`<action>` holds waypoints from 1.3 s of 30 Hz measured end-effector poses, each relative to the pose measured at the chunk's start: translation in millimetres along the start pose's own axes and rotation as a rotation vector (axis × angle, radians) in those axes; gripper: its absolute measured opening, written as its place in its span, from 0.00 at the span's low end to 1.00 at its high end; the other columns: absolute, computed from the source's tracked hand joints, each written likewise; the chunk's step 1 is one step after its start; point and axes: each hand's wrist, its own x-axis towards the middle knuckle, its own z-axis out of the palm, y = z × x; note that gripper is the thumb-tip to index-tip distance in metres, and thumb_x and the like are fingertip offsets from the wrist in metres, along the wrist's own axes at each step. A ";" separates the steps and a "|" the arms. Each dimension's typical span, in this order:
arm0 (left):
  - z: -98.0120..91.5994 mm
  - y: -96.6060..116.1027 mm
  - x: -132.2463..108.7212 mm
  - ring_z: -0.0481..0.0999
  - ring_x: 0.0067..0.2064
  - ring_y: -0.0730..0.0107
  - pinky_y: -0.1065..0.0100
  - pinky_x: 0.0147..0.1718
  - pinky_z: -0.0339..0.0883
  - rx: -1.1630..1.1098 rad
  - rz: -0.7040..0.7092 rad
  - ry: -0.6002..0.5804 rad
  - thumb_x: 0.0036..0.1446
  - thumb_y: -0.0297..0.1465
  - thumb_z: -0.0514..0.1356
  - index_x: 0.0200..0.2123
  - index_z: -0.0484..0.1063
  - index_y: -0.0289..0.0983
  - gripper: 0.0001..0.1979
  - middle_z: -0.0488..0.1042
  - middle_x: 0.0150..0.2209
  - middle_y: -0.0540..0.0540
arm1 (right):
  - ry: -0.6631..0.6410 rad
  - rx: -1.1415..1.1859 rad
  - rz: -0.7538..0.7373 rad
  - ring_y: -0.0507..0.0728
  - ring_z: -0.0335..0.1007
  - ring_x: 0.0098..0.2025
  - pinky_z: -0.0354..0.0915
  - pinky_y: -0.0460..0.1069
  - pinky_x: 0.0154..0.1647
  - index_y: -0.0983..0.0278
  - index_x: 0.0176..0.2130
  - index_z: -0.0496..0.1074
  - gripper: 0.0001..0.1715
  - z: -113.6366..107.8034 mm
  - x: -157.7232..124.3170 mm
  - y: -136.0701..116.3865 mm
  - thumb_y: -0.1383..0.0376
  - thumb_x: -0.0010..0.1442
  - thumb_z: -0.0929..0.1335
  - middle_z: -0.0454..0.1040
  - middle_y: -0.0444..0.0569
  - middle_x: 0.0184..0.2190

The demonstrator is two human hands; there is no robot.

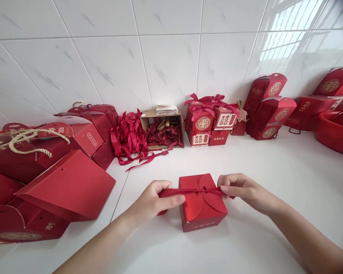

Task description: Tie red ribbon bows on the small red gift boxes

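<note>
In front of me a red gift box [205,209] sits on the white surface, its rounded top flaps folded together. A red ribbon [185,191] runs across the top, with a small knot at the middle of the flaps. My left hand [157,198] is closed on the ribbon's left end, its thumb stretched along it toward the box's edge. On the other side, my right hand [242,189] pinches the right end between thumb and fingers. The ribbon looks taut between both hands. A loose tail shows below my left hand.
Red boxes and bags with gold cord [25,139] crowd the left. Behind are a heap of red ribbons [128,137], a cardboard box [162,147] of tags and stacked boxes with bows [201,121]. More red boxes [270,108] and a red basin [333,131] stand right.
</note>
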 end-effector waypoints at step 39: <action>56.8 37.7 -5.0 0.67 0.29 0.71 0.64 0.35 0.57 0.897 0.823 0.504 0.54 0.21 0.54 0.27 0.61 0.38 0.08 0.69 0.26 0.52 | 0.128 -0.200 0.012 0.48 0.60 0.24 0.59 0.44 0.24 0.66 0.35 0.76 0.19 31.6 -19.5 -59.7 0.52 0.59 0.68 0.67 0.43 0.22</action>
